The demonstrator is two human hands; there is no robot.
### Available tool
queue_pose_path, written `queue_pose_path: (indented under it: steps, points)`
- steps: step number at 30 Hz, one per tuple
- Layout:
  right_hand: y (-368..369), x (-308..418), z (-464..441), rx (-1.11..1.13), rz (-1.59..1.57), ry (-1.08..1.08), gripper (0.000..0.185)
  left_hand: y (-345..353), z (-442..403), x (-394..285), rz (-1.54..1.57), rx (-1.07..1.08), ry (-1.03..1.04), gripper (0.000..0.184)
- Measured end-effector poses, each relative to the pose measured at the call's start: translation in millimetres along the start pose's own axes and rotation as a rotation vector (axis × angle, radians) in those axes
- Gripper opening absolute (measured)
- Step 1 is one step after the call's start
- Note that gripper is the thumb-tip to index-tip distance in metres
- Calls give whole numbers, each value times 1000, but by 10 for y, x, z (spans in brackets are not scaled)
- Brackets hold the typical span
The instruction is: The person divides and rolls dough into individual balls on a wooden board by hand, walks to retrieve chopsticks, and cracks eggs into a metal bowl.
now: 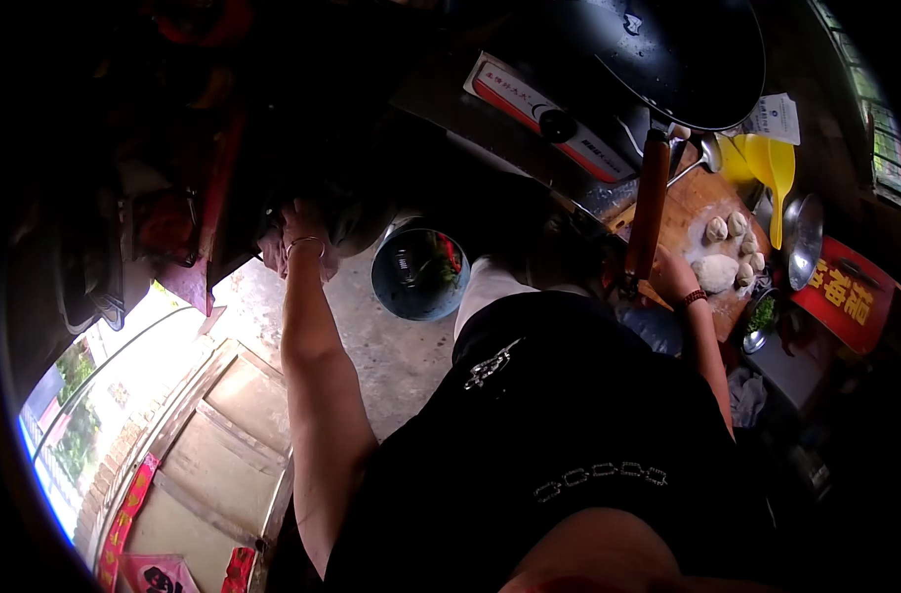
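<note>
My left arm stretches out to the left, and my left hand (299,219) lies in deep shadow among dark shapes. Its fingers cannot be made out. My right hand (671,275) is at the near left edge of a wooden board (680,212), beside the end of the wok's wooden handle (649,203). That handle partly covers the hand, so its fingers are hidden and I cannot tell if it touches the handle. On the floured board lie a large lump of dough (714,271) and several small dough pieces (737,223).
A black wok (683,59) sits above a portable gas stove (554,119). Beside the board are a yellow scoop (775,168), a metal bowl (804,242), chopped greens (763,314) and a red sign (846,295). A bucket (396,296) with vegetable scraps stands on the concrete floor (391,361).
</note>
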State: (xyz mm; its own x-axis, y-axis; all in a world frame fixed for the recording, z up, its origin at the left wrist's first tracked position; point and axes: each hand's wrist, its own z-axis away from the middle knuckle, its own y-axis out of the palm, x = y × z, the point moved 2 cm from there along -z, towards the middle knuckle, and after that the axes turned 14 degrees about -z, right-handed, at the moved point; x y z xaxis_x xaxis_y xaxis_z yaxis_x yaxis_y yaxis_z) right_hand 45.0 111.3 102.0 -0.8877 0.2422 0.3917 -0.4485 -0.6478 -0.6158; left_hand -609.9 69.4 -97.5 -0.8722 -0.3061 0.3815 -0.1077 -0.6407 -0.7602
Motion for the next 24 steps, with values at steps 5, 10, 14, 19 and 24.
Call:
queue_pose_path:
  steps: [5, 10, 14, 19, 24]
  points:
    - [-121, 294, 94, 35, 13, 56, 32, 935, -708, 115, -327, -13, 251, 53]
    - [-22, -18, 126, -7, 60, 29, 34, 430, -568, -43, -149, -21, 278, 52]
    - [-35, 97, 130, -3, 80, 34, 33, 931, -913, -2, -427, 0, 359, 47]
    - [-33, 162, 76, 46, 68, 9, 32, 642, -732, -65, -353, 183, 282, 46]
    - [16, 123, 72, 53, 59, -34, 29, 590, -674, -88, -355, 199, 243, 51]
